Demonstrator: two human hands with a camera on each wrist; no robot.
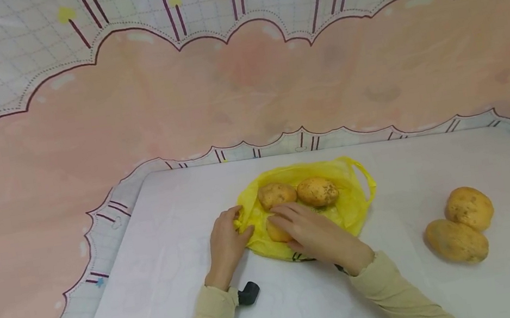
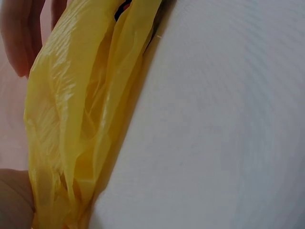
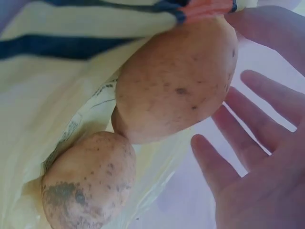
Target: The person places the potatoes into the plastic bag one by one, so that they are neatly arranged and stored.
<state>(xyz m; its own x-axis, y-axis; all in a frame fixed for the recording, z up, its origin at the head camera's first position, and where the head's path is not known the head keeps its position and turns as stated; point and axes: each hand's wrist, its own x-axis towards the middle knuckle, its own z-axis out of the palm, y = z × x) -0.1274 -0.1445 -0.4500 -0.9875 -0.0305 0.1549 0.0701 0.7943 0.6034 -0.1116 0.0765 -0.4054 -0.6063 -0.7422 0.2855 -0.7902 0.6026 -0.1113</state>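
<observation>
A yellow plastic bag (image 1: 352, 210) lies spread on the table with its mouth open. Two potatoes, one on the left (image 1: 276, 195) and one on the right (image 1: 317, 192), rest at its far side. At the bag's left edge, my left hand (image 1: 228, 242) holds the plastic between thumb and fingers; the left wrist view shows the crumpled yellow film (image 2: 62, 114) there. My right hand (image 1: 312, 230) is over the bag at a third potato (image 1: 277, 231), which it partly covers. In the right wrist view its fingers (image 3: 255, 124) are spread beside that potato (image 3: 176, 81).
Two more potatoes, a rounder one (image 1: 469, 208) and a longer one (image 1: 457, 240), lie touching on the right of the white table (image 1: 405, 301). A small black device (image 1: 249, 293) shows beside the left wrist. A patterned cloth (image 1: 274, 90) hangs behind the table.
</observation>
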